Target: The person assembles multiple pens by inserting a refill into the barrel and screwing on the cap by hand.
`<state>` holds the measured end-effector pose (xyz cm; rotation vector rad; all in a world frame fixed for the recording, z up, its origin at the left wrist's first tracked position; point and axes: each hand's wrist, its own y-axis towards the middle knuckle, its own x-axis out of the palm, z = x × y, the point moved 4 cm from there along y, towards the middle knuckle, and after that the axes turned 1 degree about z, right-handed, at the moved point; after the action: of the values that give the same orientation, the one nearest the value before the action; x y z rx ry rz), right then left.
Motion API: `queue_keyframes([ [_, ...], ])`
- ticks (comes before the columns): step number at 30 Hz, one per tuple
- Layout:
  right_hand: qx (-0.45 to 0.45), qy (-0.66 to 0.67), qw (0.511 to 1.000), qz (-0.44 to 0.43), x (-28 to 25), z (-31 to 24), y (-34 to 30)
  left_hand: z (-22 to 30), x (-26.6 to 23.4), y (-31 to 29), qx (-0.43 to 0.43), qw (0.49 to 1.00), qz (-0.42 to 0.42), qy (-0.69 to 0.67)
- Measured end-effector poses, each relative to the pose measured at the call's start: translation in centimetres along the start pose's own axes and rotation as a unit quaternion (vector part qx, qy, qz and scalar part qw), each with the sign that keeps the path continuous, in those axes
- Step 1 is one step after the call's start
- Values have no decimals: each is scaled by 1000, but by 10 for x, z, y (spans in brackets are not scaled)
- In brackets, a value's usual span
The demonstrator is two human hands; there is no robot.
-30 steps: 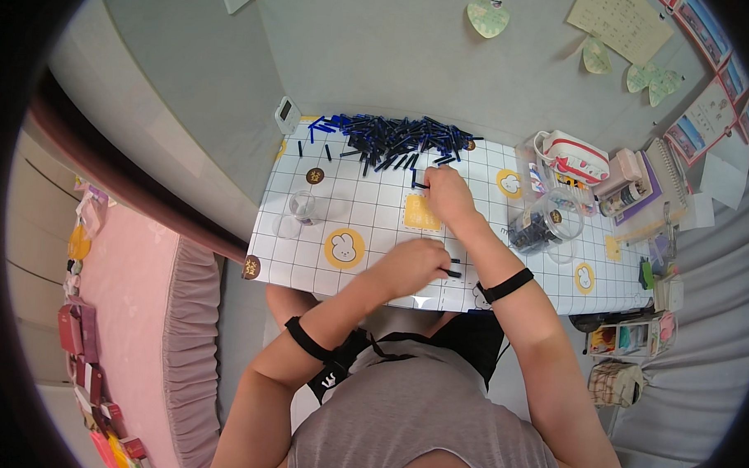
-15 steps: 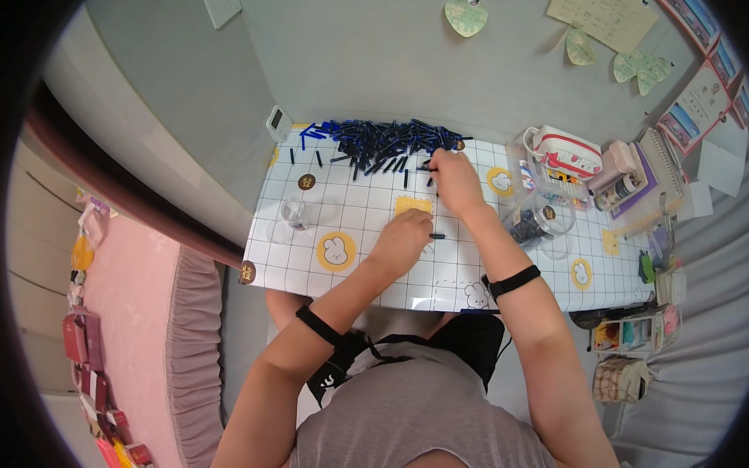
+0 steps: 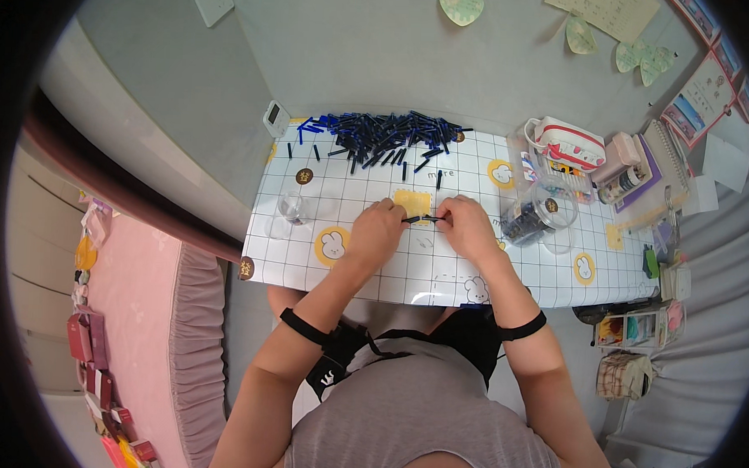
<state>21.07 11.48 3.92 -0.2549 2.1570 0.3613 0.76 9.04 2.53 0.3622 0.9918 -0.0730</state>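
Over the middle of the table, my left hand (image 3: 379,232) pinches a small dark ink cartridge (image 3: 410,220). My right hand (image 3: 467,226) is closed on a thin dark piece (image 3: 433,219), too small to make out fully. The two ends meet or nearly meet between my fingertips. Beyond my hands, a large heap of dark blue and black ink cartridges (image 3: 386,135) lies against the wall, with a few loose ones nearer, including a cartridge (image 3: 439,179) past my right hand. A clear tub (image 3: 532,221) with more cartridges stands right of my right hand.
A small clear cup (image 3: 294,208) stands on the left, with a little something inside. At the back right are a white-and-red pencil case (image 3: 569,144), a clear organiser and notebooks (image 3: 669,174). A small white timer (image 3: 274,118) stands at the far left corner.
My right hand has come back from the heap's near edge toward my body, now beside my left hand. My left hand has shifted slightly left and holds its cartridge up near the right hand's piece.
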Motion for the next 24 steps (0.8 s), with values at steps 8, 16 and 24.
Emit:
queue_keyframes([
  [8, 15, -78, 997, -7, -16, 15, 3, 10, 6, 2, -34, 998, -55, 17],
  [16, 151, -139, 978, 46, -9, -6, -3, 5, 3, 1, -53, 995, -73, 39],
  [24, 163, -137, 977, -19, 2, -2, 8, 13, 1, 6, -14, 995, -64, 78],
])
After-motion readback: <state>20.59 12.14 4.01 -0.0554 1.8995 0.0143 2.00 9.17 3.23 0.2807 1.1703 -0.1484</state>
